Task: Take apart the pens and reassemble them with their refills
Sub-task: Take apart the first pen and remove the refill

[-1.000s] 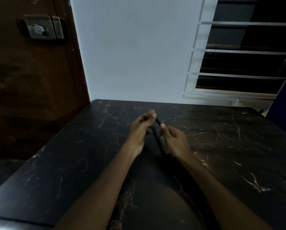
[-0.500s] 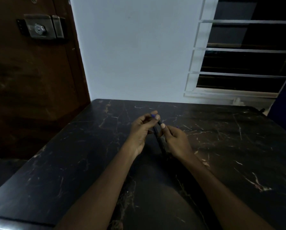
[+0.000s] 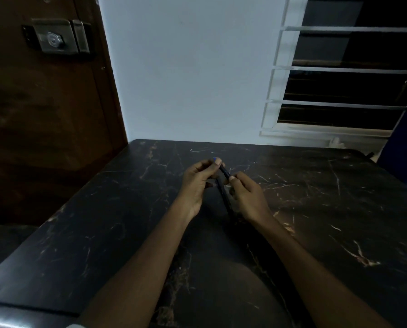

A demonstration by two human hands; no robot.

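Over the middle of the dark marble table (image 3: 316,209), my two hands meet around a dark pen (image 3: 224,172). My left hand (image 3: 197,183) pinches the pen's upper end, where a small blue tip (image 3: 214,159) shows above my fingertips. My right hand (image 3: 247,197) pinches the pen lower down with thumb and forefinger. A second dark pen body (image 3: 225,200) runs down between my palms; which hand holds it is unclear in the dim light.
A brown wooden door with a metal lock (image 3: 56,36) stands at the left. A white wall and a barred window (image 3: 344,74) lie behind the table. The table's near edge (image 3: 20,313) is at the bottom left.
My left fingers have slid slightly up and left along the pen, and the blue tip now shows above them. The right hand has barely moved.
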